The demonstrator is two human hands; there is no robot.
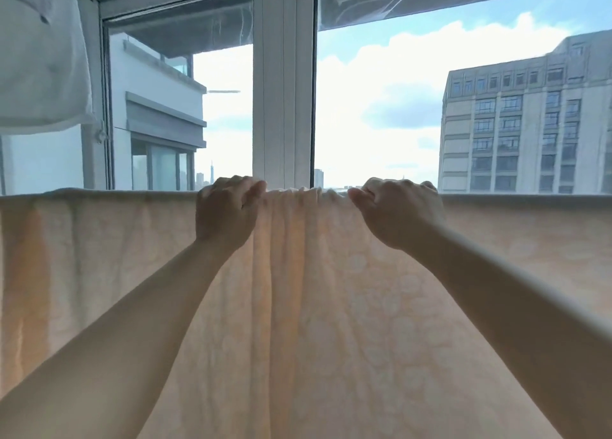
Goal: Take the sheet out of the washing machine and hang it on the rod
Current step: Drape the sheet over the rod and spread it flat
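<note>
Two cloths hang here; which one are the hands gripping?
The peach patterned sheet draped across the middle, gripped at its bunched top edge by the left hand and right hand. The white cloth hangs untouched at upper left.

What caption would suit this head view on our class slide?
Both hands, left hand and right hand, grip the bunched top edge of a pale sheet draped before a window.

Two bare forearms are seen, ending in the left hand (228,211) and the right hand (399,212). Both arms are uncovered as far as they are shown.
</note>
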